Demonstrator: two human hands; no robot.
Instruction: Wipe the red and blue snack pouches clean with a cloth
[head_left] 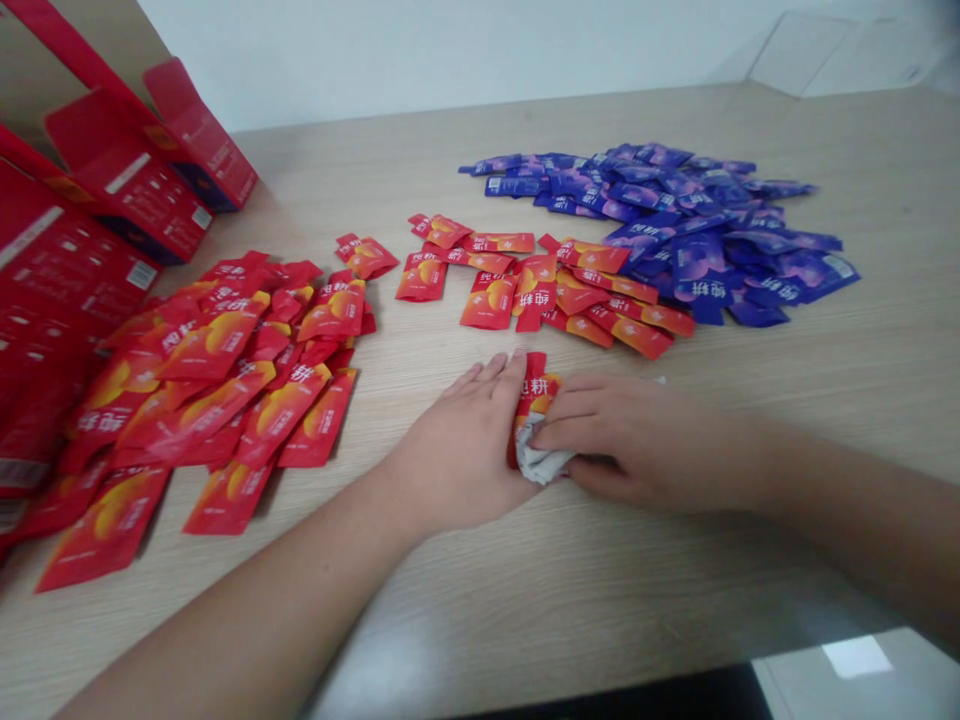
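A red-orange sachet (533,385) lies on the table between my two hands. My left hand (469,440) rests flat with its fingers stretched out along the left edge of the sachet; its thumb is partly covered. My right hand (622,435), slightly blurred, has its fingers bunched around a crumpled white wipe (541,462) and presses it onto the sachet's lower part. Whether the wipe is tissue or cloth I cannot tell. Just beyond my hands is a loose group of red-orange sachets (535,285).
On the left a larger heap of red-orange sachets (214,340) lies against red printed cartons (135,190) with raised flaps. Purple-blue sachets (701,265) are piled at the back right. A clear plastic sheet or stand (802,55) is at the far right by the wall.
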